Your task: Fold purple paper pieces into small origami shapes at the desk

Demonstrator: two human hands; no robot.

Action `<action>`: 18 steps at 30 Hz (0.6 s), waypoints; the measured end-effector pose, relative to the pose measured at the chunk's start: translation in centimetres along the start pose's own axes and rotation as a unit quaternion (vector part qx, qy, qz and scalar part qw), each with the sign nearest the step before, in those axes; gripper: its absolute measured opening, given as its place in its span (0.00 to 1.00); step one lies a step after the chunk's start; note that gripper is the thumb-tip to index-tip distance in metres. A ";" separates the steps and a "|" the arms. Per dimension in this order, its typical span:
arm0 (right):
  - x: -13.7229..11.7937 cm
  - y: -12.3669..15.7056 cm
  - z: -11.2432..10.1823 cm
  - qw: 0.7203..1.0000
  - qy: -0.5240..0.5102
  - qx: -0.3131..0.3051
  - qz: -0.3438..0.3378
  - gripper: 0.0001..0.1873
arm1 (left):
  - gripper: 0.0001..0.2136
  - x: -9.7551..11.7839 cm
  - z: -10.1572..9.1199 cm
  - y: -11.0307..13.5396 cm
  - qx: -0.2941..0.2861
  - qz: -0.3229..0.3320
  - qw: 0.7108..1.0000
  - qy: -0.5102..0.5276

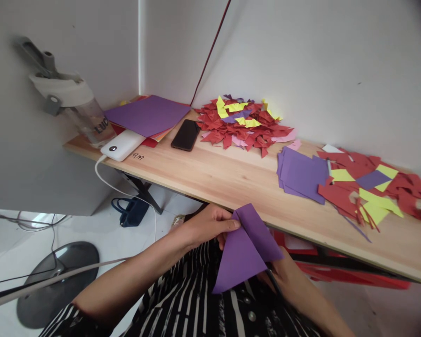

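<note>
My left hand (pixel 221 225) pinches the upper left edge of a purple sheet of paper (pixel 240 262), with the thumb lying on top. The sheet hangs over my lap, in front of the table edge. A slanting line splits it into a large lower-left part and a narrower flap (pixel 259 234) at upper right. My right hand (pixel 279 274) is closed behind the sheet's lower right side, its fingers mostly hidden. A dark curved thing (pixel 274 282) shows against that hand, too covered to name.
A wooden table (pixel 224 175) carries a pile of red and yellow folded papers (pixel 231 126), purple squares (pixel 301 173), paper scraps (pixel 351 196), a phone (pixel 185 135), a power bank (pixel 122 145) with a cable, purple sheets (pixel 147 114) and a bottle (pixel 87 119). A wall stands behind.
</note>
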State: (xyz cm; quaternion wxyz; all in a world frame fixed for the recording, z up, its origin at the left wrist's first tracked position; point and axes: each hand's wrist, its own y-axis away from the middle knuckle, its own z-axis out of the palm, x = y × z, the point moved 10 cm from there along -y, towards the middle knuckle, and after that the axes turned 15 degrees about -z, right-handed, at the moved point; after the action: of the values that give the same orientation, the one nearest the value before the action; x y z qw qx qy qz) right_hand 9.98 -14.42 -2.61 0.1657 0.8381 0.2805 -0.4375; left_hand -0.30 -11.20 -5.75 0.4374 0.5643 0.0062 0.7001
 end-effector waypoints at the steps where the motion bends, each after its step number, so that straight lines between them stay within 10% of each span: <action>1: 0.0 0.0 0.0 1.000 -0.001 0.000 0.000 0.15 | 0.20 0.0 0.0 0.0 -0.001 0.000 1.000 0.000; 18: 1.6 0.7 1.1 0.997 -0.065 0.010 0.039 0.16 | 0.18 -0.4 0.0 -0.2 0.007 -0.019 1.000 0.006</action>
State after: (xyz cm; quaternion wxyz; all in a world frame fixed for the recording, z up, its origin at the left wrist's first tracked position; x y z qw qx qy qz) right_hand 10.47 -15.01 -4.54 0.1924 0.8194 0.2324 -0.4874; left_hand -0.21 -11.33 -6.12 0.4464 0.5627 0.0245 0.6954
